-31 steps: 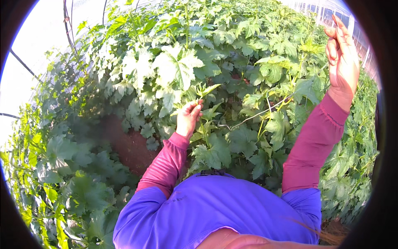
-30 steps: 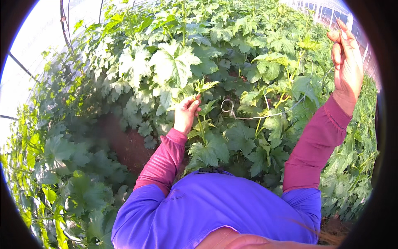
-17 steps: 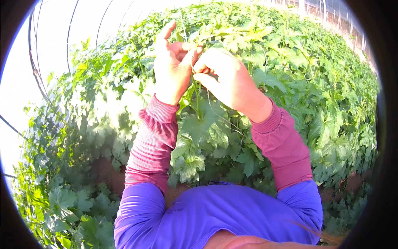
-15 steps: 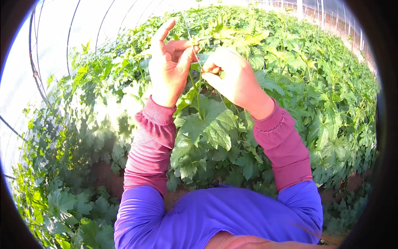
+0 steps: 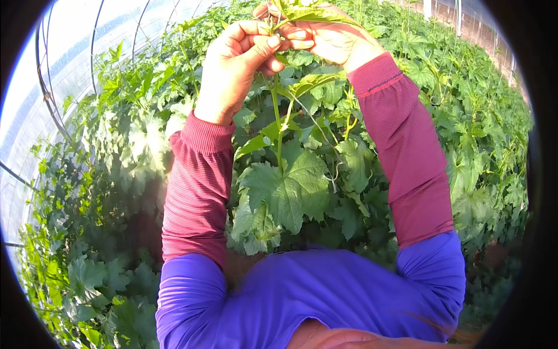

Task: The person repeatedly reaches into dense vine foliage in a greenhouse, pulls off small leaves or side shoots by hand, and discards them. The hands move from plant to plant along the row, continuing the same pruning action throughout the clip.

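A climbing vine [image 5: 277,113] with broad lobed leaves rises in front of me. Near its top, my left hand [image 5: 235,64] is closed, pinching the green stem between thumb and fingers. My right hand [image 5: 334,41] meets it from the other side, its fingers curled in against the stem and touching the left fingertips. An upper leaf [image 5: 319,14] partly covers the right hand, so what its fingers hold is hidden. Below the hands, a thin pale strand [image 5: 317,124] slants down to the right of the stem. A large leaf [image 5: 288,189] spreads lower on the vine.
Dense leafy plants [image 5: 465,151] surround me on both sides and ahead. At the left, dark curved hoops [image 5: 43,81] support a pale translucent greenhouse wall [image 5: 119,35]. Upright white posts [image 5: 459,17] stand at the far right.
Both hands have moved up along the vine and come together at its top. The left fingers, partly spread before, are now curled in. More of the stem shows below.
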Available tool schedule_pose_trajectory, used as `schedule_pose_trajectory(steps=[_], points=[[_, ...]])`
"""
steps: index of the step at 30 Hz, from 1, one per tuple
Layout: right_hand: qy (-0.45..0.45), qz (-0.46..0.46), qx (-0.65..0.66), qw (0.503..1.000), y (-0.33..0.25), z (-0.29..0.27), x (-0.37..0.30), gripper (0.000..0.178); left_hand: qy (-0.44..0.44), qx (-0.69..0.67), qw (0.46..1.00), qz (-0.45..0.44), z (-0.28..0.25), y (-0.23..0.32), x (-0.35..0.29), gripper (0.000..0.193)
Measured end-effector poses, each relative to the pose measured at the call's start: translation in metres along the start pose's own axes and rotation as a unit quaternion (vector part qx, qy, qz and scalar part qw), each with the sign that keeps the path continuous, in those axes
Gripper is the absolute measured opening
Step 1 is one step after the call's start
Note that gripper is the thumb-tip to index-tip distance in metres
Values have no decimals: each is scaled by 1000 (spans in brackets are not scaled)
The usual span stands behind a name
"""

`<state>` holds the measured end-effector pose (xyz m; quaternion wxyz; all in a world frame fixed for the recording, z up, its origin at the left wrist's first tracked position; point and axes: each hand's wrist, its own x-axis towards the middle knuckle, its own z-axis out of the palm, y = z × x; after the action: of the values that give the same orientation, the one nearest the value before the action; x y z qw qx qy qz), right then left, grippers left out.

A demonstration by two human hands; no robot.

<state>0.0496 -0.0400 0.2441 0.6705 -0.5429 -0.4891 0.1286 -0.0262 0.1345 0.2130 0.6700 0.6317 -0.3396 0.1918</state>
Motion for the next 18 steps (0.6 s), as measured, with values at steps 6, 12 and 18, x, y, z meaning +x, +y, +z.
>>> schedule_pose_trajectory(steps=[6,12,18], points=[[77,97,-58,991,-15,12,-5,15,24,63,998,4,-4,-1,7,14],[168,28,-110,979,60,28,-64,36,81,39,996,-31,-6,-19,-19,21],[237,-41,-65,968,66,9,-73,30,308,40,950,-26,-24,-104,-121,12]])
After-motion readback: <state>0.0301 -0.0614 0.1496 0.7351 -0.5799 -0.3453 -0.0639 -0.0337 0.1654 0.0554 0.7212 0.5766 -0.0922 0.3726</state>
